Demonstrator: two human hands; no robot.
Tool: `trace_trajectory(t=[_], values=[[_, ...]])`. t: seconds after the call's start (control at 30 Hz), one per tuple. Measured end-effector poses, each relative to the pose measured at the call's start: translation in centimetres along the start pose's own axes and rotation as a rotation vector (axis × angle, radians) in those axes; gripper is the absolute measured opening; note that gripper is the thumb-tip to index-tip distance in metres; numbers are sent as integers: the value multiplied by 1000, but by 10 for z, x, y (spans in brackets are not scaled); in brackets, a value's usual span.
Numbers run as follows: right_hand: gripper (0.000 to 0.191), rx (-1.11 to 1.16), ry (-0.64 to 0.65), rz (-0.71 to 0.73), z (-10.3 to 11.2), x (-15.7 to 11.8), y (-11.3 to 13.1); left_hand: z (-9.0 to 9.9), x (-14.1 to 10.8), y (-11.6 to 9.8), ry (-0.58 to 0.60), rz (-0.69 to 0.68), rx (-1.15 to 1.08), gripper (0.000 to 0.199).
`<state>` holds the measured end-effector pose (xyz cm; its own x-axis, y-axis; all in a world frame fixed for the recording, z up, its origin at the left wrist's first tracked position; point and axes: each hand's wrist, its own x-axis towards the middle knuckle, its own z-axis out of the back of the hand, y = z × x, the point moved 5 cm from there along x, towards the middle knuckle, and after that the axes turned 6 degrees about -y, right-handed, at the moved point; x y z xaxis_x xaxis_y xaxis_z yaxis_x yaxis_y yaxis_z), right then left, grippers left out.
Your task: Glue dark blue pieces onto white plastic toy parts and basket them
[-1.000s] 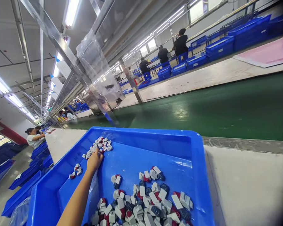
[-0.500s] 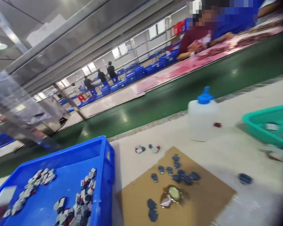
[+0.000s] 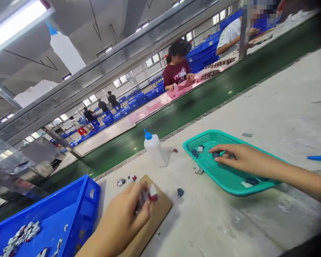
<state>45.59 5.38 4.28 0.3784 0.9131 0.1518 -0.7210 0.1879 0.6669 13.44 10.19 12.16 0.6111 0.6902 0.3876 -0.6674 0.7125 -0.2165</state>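
Observation:
My left hand (image 3: 128, 210) is closed over the brown cardboard (image 3: 160, 205), pinching a small white and red piece (image 3: 153, 194) between thumb and fingers. It covers most of the board and whatever lies there. My right hand (image 3: 234, 157) reaches into the green basket (image 3: 216, 184), its fingers closed around a small dark blue-grey piece (image 3: 216, 154). Near those fingertips in the basket lie another dark piece (image 3: 194, 153) and a white-topped piece (image 3: 200, 148). A loose dark piece (image 3: 180, 192) rests on the table between my hands.
A white bottle with a blue nozzle (image 3: 156, 151) stands behind the cardboard. The blue bin (image 3: 82, 207) at left holds several white, grey and red pieces. Behind the table runs a green conveyor belt (image 3: 139, 142), with co-workers across it. A metal beam (image 3: 96, 71) crosses above.
The view has swung to the right. Both my hands now show clearly: the left over the cardboard with the white and red piece, the right in the green basket.

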Motion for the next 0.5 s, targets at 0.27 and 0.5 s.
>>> trace_trajectory(t=[0.27, 0.5], values=[[34, 143, -207, -5, 64, -100, -22, -150, 81, -45, 187, 25, -282, 21], [40, 295, -217, -122, 63, -122, -41, -158, 64, -44, 113, 75, -556, 15]])
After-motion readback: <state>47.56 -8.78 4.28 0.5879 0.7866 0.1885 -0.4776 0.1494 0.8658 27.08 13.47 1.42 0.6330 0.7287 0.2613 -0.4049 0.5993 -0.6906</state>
